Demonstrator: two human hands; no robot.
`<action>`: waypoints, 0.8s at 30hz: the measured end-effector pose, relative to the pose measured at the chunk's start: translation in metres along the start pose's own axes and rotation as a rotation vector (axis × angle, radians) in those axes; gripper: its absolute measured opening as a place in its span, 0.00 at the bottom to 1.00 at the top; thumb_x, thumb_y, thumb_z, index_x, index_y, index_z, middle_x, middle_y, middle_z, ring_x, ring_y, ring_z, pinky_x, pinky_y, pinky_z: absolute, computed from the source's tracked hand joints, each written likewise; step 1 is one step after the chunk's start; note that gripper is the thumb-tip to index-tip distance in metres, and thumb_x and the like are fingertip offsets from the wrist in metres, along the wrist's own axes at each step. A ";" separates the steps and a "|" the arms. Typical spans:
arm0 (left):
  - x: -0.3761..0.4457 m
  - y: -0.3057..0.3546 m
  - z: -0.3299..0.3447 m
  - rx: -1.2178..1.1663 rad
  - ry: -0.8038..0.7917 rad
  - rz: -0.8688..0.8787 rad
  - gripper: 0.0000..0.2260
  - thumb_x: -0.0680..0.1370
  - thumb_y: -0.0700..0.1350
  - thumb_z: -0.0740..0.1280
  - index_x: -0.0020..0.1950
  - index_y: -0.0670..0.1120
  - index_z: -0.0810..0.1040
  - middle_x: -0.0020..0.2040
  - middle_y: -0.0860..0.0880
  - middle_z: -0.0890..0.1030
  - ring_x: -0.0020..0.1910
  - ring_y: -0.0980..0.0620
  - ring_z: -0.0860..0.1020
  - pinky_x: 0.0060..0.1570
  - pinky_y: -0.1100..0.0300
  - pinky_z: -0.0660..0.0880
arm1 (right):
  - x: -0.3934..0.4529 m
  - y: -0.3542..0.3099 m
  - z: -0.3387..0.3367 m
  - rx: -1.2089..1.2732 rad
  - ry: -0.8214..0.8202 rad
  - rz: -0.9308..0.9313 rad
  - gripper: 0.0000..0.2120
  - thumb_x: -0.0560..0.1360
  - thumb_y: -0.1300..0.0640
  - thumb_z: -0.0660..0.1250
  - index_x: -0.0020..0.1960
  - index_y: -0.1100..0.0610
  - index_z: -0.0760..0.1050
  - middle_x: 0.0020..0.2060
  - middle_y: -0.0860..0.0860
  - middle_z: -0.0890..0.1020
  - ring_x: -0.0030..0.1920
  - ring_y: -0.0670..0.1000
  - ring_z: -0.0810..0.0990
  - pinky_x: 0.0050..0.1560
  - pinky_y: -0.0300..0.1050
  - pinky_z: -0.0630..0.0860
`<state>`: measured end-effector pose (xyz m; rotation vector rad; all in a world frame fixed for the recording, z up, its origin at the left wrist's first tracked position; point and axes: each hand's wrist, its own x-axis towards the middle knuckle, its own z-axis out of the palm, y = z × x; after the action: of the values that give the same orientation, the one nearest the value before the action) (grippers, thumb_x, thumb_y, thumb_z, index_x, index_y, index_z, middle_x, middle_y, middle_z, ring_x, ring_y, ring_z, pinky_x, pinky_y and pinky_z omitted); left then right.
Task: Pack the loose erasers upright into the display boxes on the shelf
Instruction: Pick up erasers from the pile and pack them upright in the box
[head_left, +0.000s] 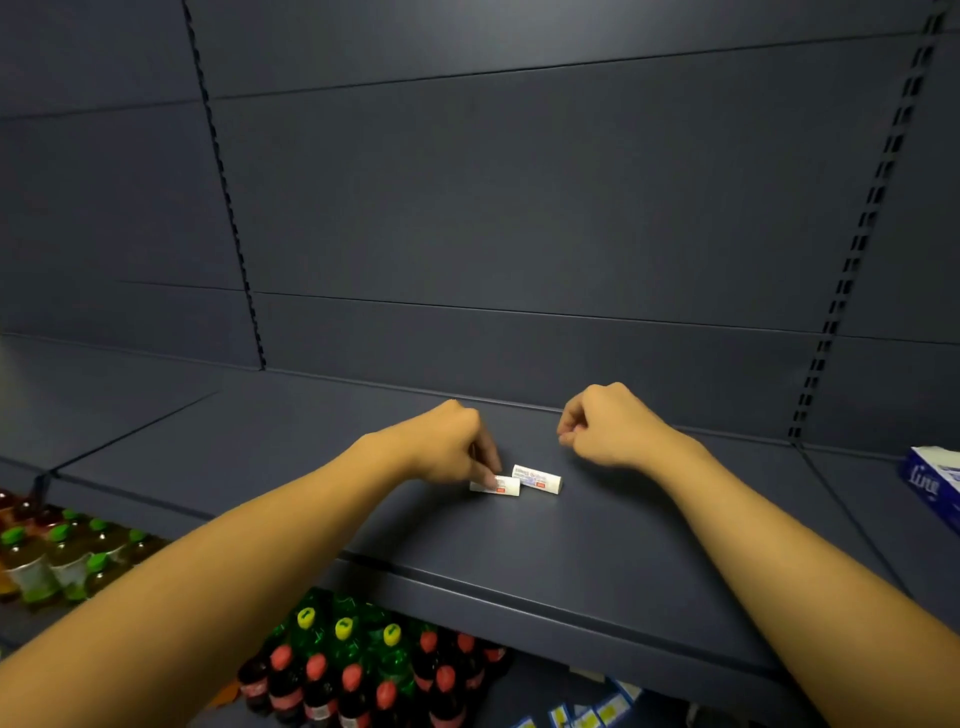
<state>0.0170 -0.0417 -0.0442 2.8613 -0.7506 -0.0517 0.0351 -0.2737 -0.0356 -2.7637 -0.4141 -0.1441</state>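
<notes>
Left hand (447, 447) pinches near eraser (496, 485), lying flat on shelf (571, 545). Right hand (605, 423) curled, apparently holding nothing. Second eraser (537, 478) flat, just beside. Blue box (932, 486) at right edge, possibly a display box. Packing not begun.

Two erasers lie flat on the shelf (519, 561), side by side: the left eraser (496, 486) under the left hand (447, 441), the right eraser (537, 478) just beside it. The right hand (605, 426) hangs behind them. A box (935, 488) sits far right; bottles (363, 670) stand below.
</notes>
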 end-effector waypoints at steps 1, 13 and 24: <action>-0.001 -0.001 0.001 0.013 -0.010 0.010 0.09 0.75 0.50 0.74 0.54 0.53 0.87 0.48 0.55 0.85 0.42 0.60 0.77 0.41 0.69 0.69 | 0.000 -0.002 0.002 0.009 0.001 -0.011 0.04 0.72 0.55 0.70 0.42 0.49 0.83 0.38 0.44 0.81 0.43 0.50 0.82 0.50 0.49 0.82; -0.007 -0.006 0.008 0.018 0.037 -0.002 0.04 0.73 0.50 0.73 0.46 0.52 0.84 0.39 0.56 0.83 0.40 0.57 0.81 0.46 0.54 0.81 | -0.011 -0.017 0.019 0.012 -0.073 -0.011 0.11 0.69 0.48 0.77 0.50 0.50 0.86 0.40 0.43 0.83 0.43 0.40 0.79 0.48 0.39 0.77; -0.004 -0.020 -0.006 -0.062 0.135 0.009 0.11 0.74 0.46 0.76 0.55 0.50 0.82 0.46 0.55 0.82 0.42 0.58 0.78 0.38 0.73 0.68 | -0.012 -0.029 0.023 -0.035 -0.118 0.028 0.05 0.68 0.52 0.75 0.36 0.53 0.84 0.30 0.46 0.84 0.35 0.42 0.81 0.45 0.49 0.83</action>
<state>0.0235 -0.0212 -0.0419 2.7695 -0.7223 0.1157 0.0159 -0.2430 -0.0499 -2.8197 -0.4067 0.0188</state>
